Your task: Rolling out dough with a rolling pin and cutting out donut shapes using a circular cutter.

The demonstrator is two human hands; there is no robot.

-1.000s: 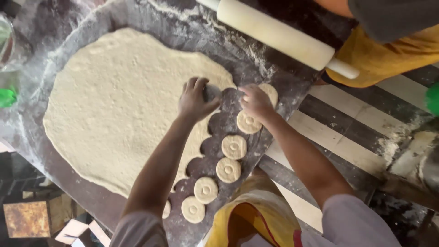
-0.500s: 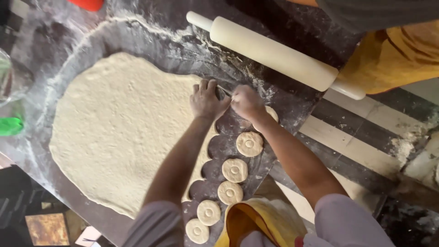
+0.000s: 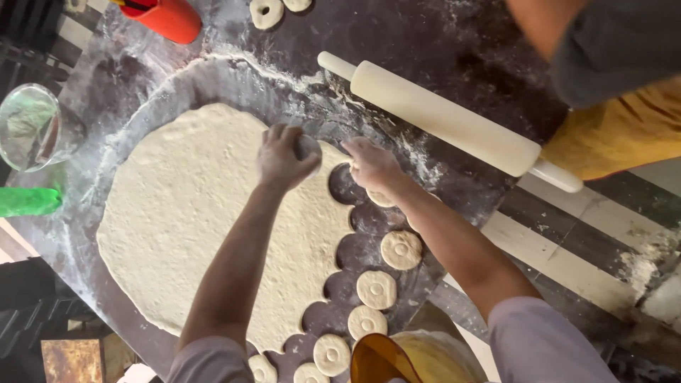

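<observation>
Head view shows the pale, dimpled dough sheet (image 3: pixel 191 220) spread on the floured dark table (image 3: pixel 454 42), its right edge scalloped, left hand (image 3: pixel 284 157) closed around a round cutter (image 3: pixel 308 147), right hand (image 3: pixel 370 163) loosely curled on the edge.

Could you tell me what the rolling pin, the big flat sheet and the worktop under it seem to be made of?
Rolling pin: probably pale wood with a smooth matt finish, though plastic is possible. Flat sheet: soft raw dough, pale, pitted and floury, with round holes cut along its edge. Worktop: a dark, smooth, hard surface, perhaps stone or laminate; the flour dusting hides its finish.
</observation>
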